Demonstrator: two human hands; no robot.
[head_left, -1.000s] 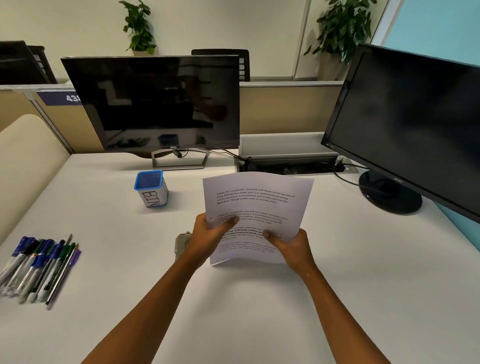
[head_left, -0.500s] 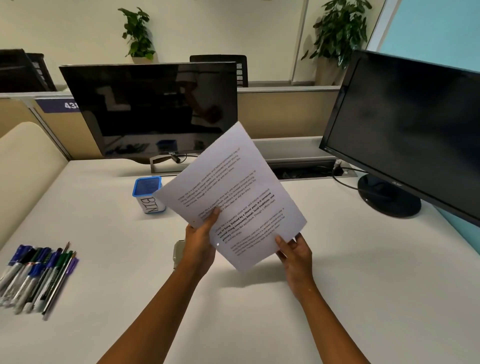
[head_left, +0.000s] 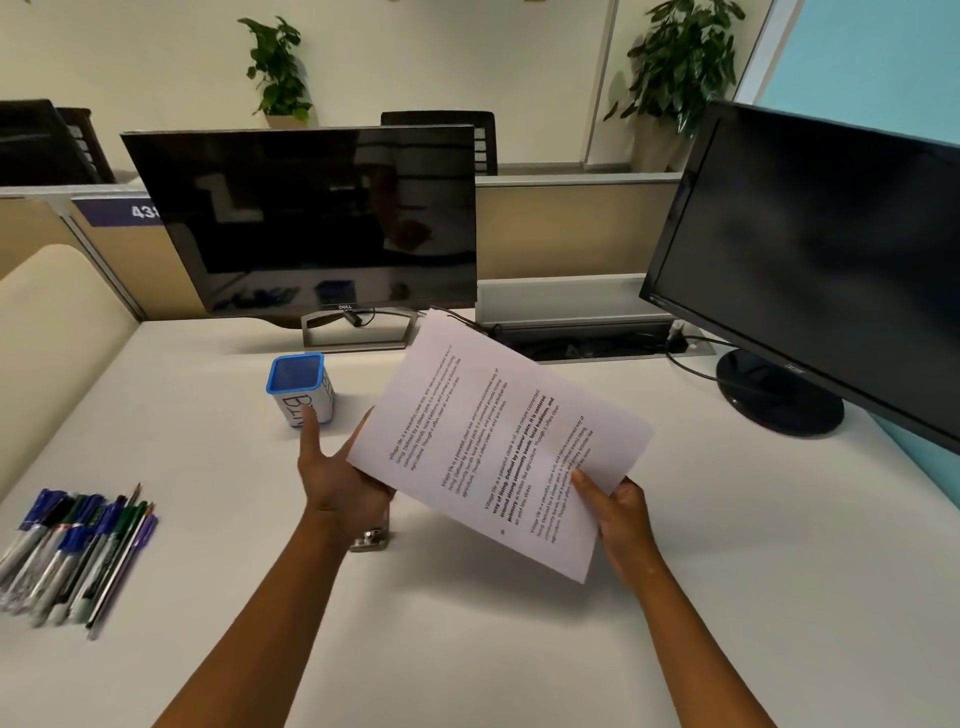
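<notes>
Your right hand (head_left: 623, 519) pinches the printed sheet (head_left: 498, 447) at its near corner, thumb on top, tilted above the desk's (head_left: 467, 649) middle. Your left hand (head_left: 337, 478) lies open under its left edge. The lines begin "Village life". Beyond stands a cup (head_left: 301, 387) marked "BIN", then the Dell monitor (head_left: 311, 223) and the Acer monitor (head_left: 810, 260) at the far edge.

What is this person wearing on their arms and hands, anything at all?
The left hand and right hand are bare: no gloves, no rings on the fingers that show, no watch or band at either wrist. Both forearms are uncovered too, with no sleeve in view.
</notes>
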